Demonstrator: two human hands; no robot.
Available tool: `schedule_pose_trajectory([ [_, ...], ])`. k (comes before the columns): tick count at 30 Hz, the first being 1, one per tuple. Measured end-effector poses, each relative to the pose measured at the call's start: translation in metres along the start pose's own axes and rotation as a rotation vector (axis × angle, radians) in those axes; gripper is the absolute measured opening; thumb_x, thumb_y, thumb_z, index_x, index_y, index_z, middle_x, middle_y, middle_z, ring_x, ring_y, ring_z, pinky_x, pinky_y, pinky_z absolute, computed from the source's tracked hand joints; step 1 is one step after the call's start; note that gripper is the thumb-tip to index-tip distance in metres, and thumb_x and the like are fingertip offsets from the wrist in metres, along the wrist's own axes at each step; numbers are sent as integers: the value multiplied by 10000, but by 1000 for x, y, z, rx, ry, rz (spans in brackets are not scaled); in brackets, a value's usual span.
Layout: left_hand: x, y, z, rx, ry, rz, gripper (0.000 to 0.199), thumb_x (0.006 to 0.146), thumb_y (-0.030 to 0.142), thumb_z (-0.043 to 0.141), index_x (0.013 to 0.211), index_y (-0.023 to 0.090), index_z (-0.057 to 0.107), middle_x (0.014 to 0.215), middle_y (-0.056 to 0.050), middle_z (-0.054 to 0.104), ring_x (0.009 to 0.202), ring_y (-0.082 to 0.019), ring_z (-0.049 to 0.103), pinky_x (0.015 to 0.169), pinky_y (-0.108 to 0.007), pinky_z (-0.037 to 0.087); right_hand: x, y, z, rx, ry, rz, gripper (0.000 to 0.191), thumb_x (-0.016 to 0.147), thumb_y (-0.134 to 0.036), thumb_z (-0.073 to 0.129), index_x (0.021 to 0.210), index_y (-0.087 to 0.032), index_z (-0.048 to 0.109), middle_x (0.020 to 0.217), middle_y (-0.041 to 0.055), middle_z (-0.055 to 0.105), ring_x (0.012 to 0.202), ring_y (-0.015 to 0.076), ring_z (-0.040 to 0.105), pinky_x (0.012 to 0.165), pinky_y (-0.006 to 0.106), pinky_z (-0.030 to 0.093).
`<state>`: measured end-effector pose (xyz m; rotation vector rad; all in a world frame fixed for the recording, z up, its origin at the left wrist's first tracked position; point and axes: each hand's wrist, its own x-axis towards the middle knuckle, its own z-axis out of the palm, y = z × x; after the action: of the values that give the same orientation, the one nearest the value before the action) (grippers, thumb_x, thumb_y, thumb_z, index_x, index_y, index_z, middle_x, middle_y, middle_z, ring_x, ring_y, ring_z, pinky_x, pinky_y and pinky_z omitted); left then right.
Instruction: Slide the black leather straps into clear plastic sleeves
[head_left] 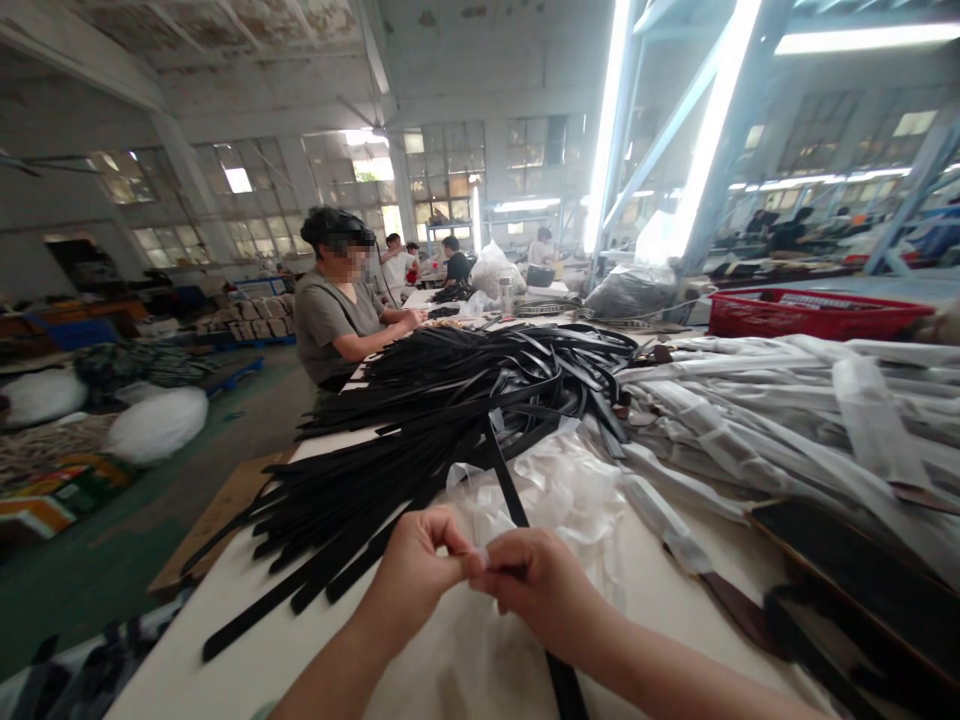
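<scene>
Far left of the left grip, well apart and down on the floor: a stuffed white bag [157,424]. Nearer, to the left and beyond: co-worker [337,310] in a grey-green top, both forearms over the edge of the tabletop [172,680]. Just left of the left grip and beyond it: large heap of black straps [375,470], ends fanned toward the near left.

Left grip [420,565]: thumb and finger pinched together, tip to tip with the other hand, on clear plastic film [491,625]. Film hangs below the fingertips; its full outline is hard to make out. Just beyond both grips: crumpled clear plastic [570,480]. Single black strap [507,480] slants down behind the right grip and shows again below that forearm. Right grip [534,570]: likewise narrowed, fingertips on the same film.

Right of the right grip: pile of straps in whitish wrapping [720,420], some brown ends exposed. Farther right, close to the viewer: dark flat piece [862,560], identity unclear. Beyond the wrapped pile: red basket [750,315].
</scene>
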<state>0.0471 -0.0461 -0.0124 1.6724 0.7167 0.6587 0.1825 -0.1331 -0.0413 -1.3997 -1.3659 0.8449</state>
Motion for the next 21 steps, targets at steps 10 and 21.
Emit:
schedule_pose_trajectory([
  [10,-1,14,-17,72,-149,90,345,774,457,644,681,131,709,693,-43,626,692,-165,537,661,-252,393,-1,-2,-9,-116,-77,119,195,735,-197,620,549,-158,575,472,-39,491,456,85,418,445,202,281],
  [21,-7,17,-19,68,-351,-117,82,632,223,729,657,149,754,595,-17,652,571,-134,513,555,-230,350,-4,-4,-10,-235,-229,-56,299,796,-280,567,543,-160,464,533,-57,328,511,73,286,462,229,198],
])
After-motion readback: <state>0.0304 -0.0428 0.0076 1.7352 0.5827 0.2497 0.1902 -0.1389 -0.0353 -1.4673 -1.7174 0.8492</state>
